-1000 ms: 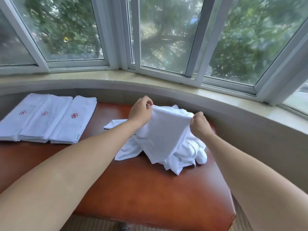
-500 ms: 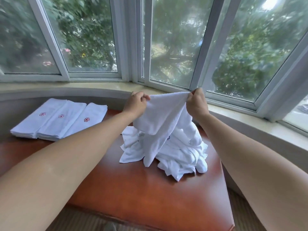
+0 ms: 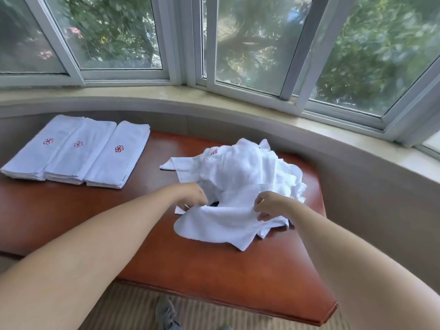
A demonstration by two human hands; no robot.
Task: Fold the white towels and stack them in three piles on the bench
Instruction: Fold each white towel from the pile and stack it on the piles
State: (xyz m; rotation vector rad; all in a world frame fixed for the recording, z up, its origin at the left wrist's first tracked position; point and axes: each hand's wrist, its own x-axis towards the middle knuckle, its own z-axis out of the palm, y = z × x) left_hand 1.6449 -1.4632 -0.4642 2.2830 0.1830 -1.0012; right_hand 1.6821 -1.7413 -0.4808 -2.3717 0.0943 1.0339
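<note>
So at the counter's (image 3: pixel 71 206) far left corner, three folded piles (image 3: pixel 76 151) sit side by side, edges touching. Left hand (image 3: pixel 192 195) has its grip curled on the near edge of one loose towel (image 3: pixel 214 225), which is laid out toward the front edge, and right hand (image 3: pixel 271 206) is pinching the same edge. Behind them, near the right end, is the unfolded heap (image 3: pixel 247 167). Looks like the spreading-out step; next it probably needs smoothing flat, then the first fold.
</note>
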